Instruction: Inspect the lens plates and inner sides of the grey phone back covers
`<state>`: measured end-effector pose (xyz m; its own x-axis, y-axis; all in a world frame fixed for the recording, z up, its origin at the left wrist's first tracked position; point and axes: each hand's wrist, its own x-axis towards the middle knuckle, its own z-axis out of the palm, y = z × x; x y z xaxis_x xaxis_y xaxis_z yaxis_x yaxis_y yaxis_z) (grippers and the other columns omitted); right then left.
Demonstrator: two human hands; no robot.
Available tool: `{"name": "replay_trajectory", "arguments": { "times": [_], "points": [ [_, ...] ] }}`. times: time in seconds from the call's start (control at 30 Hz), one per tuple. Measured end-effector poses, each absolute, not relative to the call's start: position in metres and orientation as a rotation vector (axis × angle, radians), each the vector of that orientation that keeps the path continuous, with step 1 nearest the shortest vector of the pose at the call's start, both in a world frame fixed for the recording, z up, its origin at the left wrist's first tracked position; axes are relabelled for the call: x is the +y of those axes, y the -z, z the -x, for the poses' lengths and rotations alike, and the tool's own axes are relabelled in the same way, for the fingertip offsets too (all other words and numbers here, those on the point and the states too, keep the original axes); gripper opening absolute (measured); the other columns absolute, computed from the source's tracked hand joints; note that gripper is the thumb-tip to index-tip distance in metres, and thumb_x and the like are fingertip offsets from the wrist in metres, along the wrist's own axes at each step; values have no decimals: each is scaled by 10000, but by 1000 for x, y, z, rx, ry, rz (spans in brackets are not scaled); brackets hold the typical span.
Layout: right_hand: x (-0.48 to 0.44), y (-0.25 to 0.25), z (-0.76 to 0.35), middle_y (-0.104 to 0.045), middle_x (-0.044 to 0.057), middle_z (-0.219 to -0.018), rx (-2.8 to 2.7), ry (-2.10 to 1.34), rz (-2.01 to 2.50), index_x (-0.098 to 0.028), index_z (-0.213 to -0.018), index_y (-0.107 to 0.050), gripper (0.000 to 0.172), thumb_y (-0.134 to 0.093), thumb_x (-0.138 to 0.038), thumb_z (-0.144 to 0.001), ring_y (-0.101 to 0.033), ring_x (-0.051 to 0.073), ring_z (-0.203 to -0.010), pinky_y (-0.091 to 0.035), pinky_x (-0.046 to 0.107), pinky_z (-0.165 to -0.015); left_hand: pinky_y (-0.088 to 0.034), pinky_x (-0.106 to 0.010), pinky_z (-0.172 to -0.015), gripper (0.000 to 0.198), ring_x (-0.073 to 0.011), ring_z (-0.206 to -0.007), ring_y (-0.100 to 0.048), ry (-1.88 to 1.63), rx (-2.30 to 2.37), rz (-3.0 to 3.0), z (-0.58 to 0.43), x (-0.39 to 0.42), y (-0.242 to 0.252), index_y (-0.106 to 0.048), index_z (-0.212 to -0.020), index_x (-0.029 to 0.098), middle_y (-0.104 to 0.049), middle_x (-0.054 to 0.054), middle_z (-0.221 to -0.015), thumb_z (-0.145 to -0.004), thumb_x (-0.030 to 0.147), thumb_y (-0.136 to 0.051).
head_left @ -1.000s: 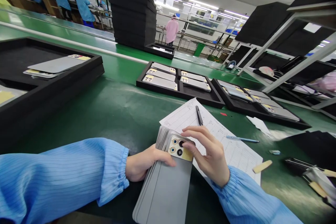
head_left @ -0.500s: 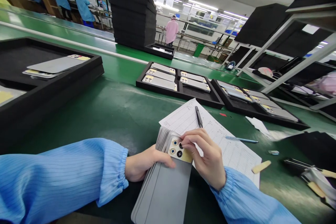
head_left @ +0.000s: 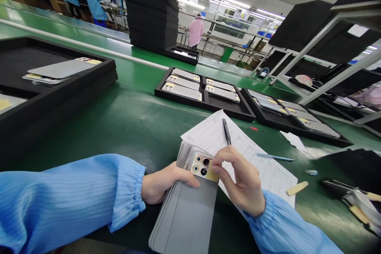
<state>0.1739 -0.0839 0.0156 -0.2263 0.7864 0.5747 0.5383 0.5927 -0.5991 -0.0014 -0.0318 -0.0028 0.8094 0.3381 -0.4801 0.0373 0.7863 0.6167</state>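
Pointing camera-end away: gray cover stack

Green table lies bare ahead-left of the cover stack; paper sheet, pen and trays block ahead-right.

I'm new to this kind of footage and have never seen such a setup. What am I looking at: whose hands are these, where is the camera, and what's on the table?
There is no machine here: a person in blue sleeves works with bare hands. The one picture comes from a camera worn on that person's head, looking forward and down.

The left hand grips a stack of grey phone back covers, fanned at the edge. The right hand touches the gold camera patch of the top cover with its fingertips. Whether they grip it is unclear.

On the green table lie a form with a black pen on it, a blue pen beside it, and black trays holding more covers. Other workers stand far behind.
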Motion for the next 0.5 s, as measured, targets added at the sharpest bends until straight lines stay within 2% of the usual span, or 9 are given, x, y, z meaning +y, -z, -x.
{"name": "replay_trajectory", "arguments": {
  "times": [0.17, 0.33, 0.5],
  "points": [
    [-84, -19, -176, -514, 25, -742, -1896, -528, 1107, -188, -906, -497, 152, -476, -81, -800, -495, 142, -624, -436, 307, -560, -461, -228, -573, 323, -108, -581, -575, -165, 629, -628, 2, -32, 2, -604, -938, 152, -642, -6, -685, -619, 99, -597],
    [-84, -21, -177, -528, 22, -729, -1999, -495, 1112, -183, -915, -485, 185, -491, -66, -773, -492, 148, -634, -440, 318, -581, -463, -236, -580, 344, -112, -586, -579, -165, 643, -642, 1, -32, 2, -597, -965, 148, -644, -12, -699, -625, 102, -585],
    [-84, -21, -178, -530, 33, -733, -2112, -458, 1088, -181, -925, -475, 201, -474, -58, -766, -468, 158, -633, -434, 319, -563, -466, -229, -570, 293, -112, -577, -583, -156, 632, -620, 2, -31, 0, -613, -904, 131, -641, -6, -656, -615, 87, -585]
  ]
}}
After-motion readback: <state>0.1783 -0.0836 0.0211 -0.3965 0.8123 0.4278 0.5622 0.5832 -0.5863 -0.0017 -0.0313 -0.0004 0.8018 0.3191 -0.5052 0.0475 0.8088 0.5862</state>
